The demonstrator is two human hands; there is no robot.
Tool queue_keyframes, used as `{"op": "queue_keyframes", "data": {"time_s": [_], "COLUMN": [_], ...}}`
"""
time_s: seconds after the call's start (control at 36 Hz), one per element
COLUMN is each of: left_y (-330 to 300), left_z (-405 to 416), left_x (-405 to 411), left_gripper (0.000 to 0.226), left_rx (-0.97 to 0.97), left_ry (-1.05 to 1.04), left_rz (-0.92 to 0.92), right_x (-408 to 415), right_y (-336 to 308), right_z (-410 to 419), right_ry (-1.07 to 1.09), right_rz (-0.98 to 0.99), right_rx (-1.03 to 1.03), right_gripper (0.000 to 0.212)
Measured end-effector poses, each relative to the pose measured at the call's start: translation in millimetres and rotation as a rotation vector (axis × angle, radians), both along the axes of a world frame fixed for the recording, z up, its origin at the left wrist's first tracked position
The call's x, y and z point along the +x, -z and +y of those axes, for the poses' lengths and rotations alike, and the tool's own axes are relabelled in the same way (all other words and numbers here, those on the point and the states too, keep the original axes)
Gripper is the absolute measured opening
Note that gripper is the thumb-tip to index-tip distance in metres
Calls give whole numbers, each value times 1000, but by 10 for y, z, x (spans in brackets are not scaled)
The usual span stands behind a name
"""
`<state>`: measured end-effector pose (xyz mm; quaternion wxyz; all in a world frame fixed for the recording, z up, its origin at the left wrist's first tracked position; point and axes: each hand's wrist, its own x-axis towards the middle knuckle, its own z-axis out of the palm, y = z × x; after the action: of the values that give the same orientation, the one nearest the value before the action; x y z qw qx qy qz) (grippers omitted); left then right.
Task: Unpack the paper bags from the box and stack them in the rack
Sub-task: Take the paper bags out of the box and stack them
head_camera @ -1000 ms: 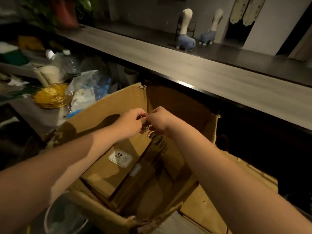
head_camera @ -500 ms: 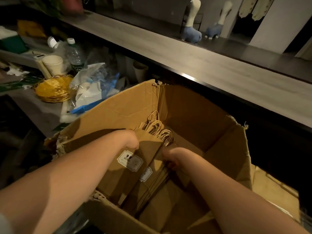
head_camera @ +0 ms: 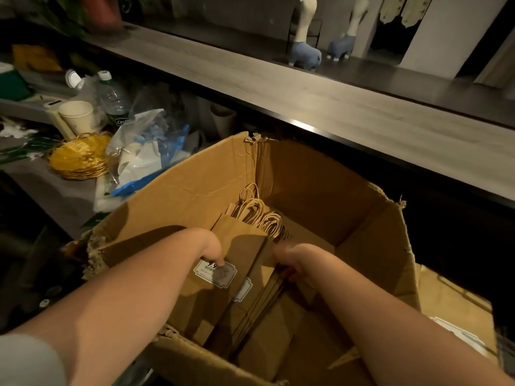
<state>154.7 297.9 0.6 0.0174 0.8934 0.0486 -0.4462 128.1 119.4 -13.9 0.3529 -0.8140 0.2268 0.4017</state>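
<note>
An open, worn cardboard box (head_camera: 195,190) fills the middle of the view. Inside it a bundle of flat brown paper bags (head_camera: 245,246) leans against the left wall, twisted paper handles (head_camera: 259,215) at the top and white labels on the front. My left hand (head_camera: 211,247) presses on the bundle's left face by a label. My right hand (head_camera: 289,260) grips the bundle's right edge, fingers curled around it. More flat brown paper bags lie on the box floor. No rack is in view.
A long grey counter (head_camera: 334,112) runs behind the box, with two blue-and-white animal figures (head_camera: 305,51) beyond it. To the left sit a yellow wire basket (head_camera: 80,157), a paper cup (head_camera: 76,115), water bottles (head_camera: 114,98) and plastic wrapping (head_camera: 145,151). Flattened cardboard (head_camera: 451,302) lies at the right.
Both hands dropped from the bag handles near the box top down into the box. They now clamp the bundle from either side. The view has tilted closer over the box.
</note>
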Motion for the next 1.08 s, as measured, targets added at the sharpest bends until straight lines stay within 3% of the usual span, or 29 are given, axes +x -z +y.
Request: {"op": "queue_keyframes", "data": {"time_s": [0.22, 0.47, 0.69, 0.83, 0.94, 1.08], "left_y": [47, 21, -21, 0, -11, -95], "left_z": [-2, -32, -92, -88, -69, -26], "left_x": [-43, -153, -157, -127, -79, 4], "left_gripper": [68, 49, 60, 55, 36, 40], "left_rx": [-90, -254, -398, -505, -644, -867], "left_ry": [-104, -273, -391, -519, -669, -852], "left_rz": [-44, 2, 51, 81, 74, 25], "right_x": [50, 20, 19, 55, 131, 189], "right_y": [48, 22, -1, -63, -144, -315], "right_z": [45, 9, -16, -49, -135, -274], "right_ry": [-46, 45, 75, 128, 270, 370], "right_rz": [55, 51, 34, -117, -230, -308], "right_rx": [29, 83, 14, -82, 75, 290], "right_gripper": [23, 35, 36, 33, 25, 12]}}
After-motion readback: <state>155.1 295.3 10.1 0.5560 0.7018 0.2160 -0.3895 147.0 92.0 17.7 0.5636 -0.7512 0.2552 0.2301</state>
